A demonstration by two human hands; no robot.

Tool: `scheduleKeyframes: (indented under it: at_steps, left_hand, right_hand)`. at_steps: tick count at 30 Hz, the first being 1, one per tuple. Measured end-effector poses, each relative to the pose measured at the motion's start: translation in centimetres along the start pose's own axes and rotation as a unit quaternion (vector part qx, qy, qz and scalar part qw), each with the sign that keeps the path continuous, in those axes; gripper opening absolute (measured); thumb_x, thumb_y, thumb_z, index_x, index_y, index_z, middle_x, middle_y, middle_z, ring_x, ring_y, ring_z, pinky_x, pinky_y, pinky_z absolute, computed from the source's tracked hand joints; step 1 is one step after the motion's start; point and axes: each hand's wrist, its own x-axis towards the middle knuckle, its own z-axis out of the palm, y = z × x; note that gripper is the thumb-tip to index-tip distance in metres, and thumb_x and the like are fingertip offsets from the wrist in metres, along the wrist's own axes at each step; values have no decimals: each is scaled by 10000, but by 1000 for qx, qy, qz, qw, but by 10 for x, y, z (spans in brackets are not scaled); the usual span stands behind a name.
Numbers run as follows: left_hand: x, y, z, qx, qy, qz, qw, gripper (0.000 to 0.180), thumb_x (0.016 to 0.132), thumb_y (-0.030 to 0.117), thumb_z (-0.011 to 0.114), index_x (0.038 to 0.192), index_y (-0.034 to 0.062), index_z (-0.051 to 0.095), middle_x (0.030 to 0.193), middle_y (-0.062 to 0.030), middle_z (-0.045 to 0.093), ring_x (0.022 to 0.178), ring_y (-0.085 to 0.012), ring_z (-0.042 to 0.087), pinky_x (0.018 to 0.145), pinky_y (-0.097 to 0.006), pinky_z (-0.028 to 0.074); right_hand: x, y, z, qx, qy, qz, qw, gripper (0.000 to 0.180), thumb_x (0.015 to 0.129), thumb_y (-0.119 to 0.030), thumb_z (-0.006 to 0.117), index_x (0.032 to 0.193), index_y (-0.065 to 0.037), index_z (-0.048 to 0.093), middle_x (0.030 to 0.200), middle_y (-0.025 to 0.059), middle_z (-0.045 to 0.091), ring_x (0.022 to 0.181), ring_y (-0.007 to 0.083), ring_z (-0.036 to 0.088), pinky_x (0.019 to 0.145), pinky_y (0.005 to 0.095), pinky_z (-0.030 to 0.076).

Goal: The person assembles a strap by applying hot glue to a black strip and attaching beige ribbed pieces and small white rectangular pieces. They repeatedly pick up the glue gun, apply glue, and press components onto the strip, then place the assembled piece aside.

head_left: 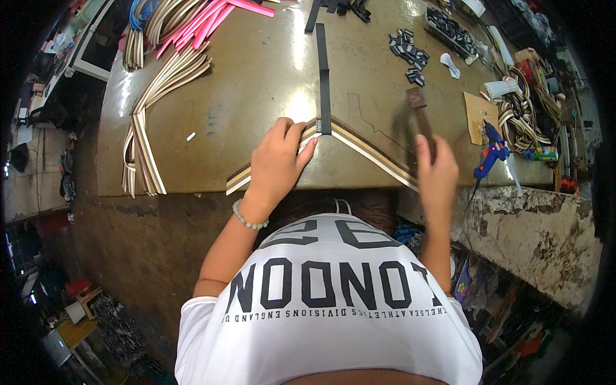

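My left hand point(276, 155) presses down on a striped brown, tan and white strap point(371, 151) near the table's front edge, fingers and thumb closed about its left part. The strap bends at its middle, its two sides sloping down left and right. At the bend, a black strip point(324, 86) runs away toward the far side, and a small dark piece with light marks point(319, 126) lies beside my thumb. On the right, my right hand point(437, 163) grips a hammer by its handle. The hammer's brown head point(416, 97) is raised, and motion blurs it.
A bundle of striped straps point(144, 122) and pink strips point(212, 22) lie at left. Black clips point(408, 50) are piled at far right near a filled tray point(452, 33). A blue glue gun point(493, 151), cardboard point(478, 115) and coiled straps point(523, 122) occupy the right.
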Motion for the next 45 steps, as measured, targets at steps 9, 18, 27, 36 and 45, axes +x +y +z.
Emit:
scheduleKeyframes:
  at_steps: [9, 18, 27, 36, 45]
  left_hand:
    - [10, 28, -19, -461, -51, -154, 872, 201, 1016, 168, 521, 1046, 1, 628, 835, -42, 628, 746, -107, 542, 685, -263, 463]
    - [7, 50, -13, -313, -147, -221, 912, 223, 988, 157, 572, 900, -39, 630, 741, -181, 616, 680, -261, 632, 619, -391, 482]
    - [41, 8, -9, -230, -84, -101, 964, 191, 880, 161, 695, 918, -25, 714, 776, -158, 672, 678, -278, 637, 638, -348, 493]
    - [29, 7, 19, -54, 48, -7, 997, 144, 824, 84, 706, 935, -3, 681, 856, -142, 613, 766, -314, 607, 677, -396, 486]
    - [21, 9, 32, -180, 44, -61, 981, 121, 841, -10, 656, 951, -16, 606, 891, -158, 586, 788, -321, 608, 717, -412, 501]
  right_hand:
    - [28, -23, 17, 337, -188, 88, 918, 328, 1016, -278, 523, 1207, -35, 631, 1162, 90, 650, 1012, 203, 585, 903, 347, 457]
    - [78, -78, 68, 374, -470, 16, 799, 290, 891, -261, 734, 958, 21, 724, 829, 28, 697, 744, 59, 568, 647, 243, 449]
    - [108, -76, 78, 463, -572, 7, 677, 387, 864, -171, 764, 1185, 3, 636, 1039, 62, 709, 917, 111, 642, 814, 254, 500]
    - [82, -86, 45, 344, -282, -248, 860, 416, 778, -53, 691, 1191, -101, 663, 1434, 120, 463, 1208, 271, 530, 1023, 385, 434]
    - [34, -87, 88, 218, -100, -244, 940, 159, 815, -21, 658, 972, -12, 684, 970, 116, 626, 904, 326, 622, 808, 394, 516]
